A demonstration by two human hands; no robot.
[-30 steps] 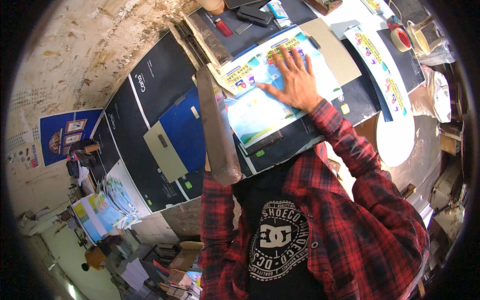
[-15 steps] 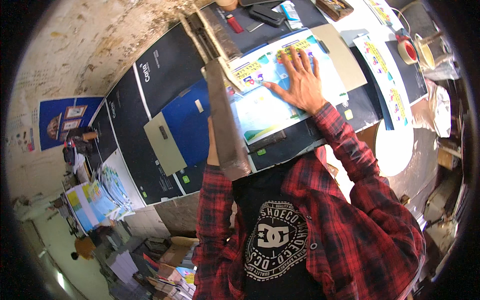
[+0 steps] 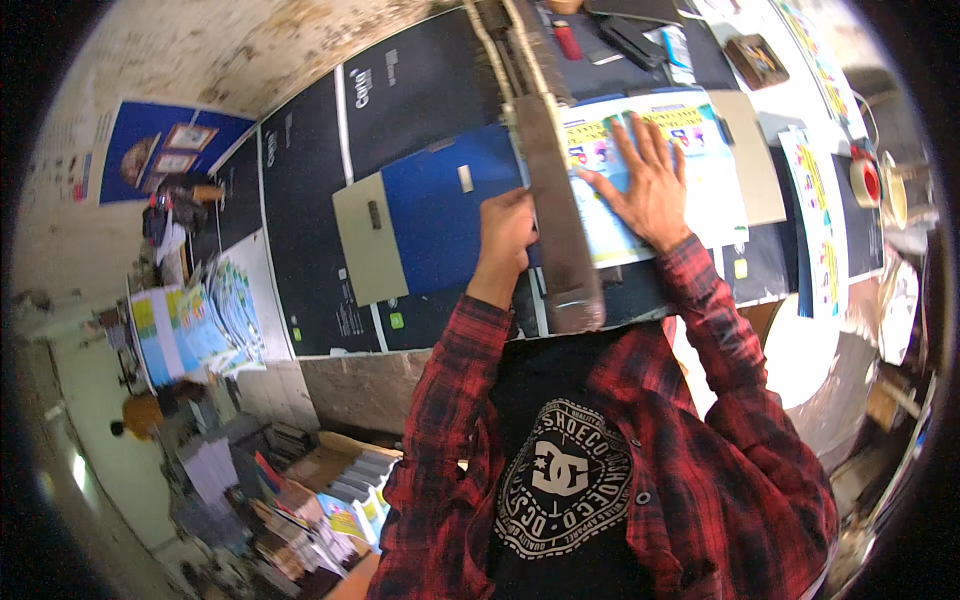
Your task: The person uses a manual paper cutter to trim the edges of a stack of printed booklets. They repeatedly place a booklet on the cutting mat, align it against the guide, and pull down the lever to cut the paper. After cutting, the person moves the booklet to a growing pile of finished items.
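My right hand lies flat with fingers spread on a colourful printed sheet. Across the left edge of that sheet runs a long brown bar, joined at its far end to a pale narrow frame. My left hand is closed in a fist-like curl against the bar's left side; whatever its fingers hold is hidden. Left of the bar, a blue board with a beige end panel lies on the black table covering. Another beige panel shows beyond the sheet's right edge.
Printed strips and a tape roll lie at the right. Along the far side are a black case, a red lighter and a small wooden box. Stacked prints stand at the left.
My left hand has come up from behind the bar and now shows as a closed hand beside it. The view has shifted; my right hand still rests on the sheet.
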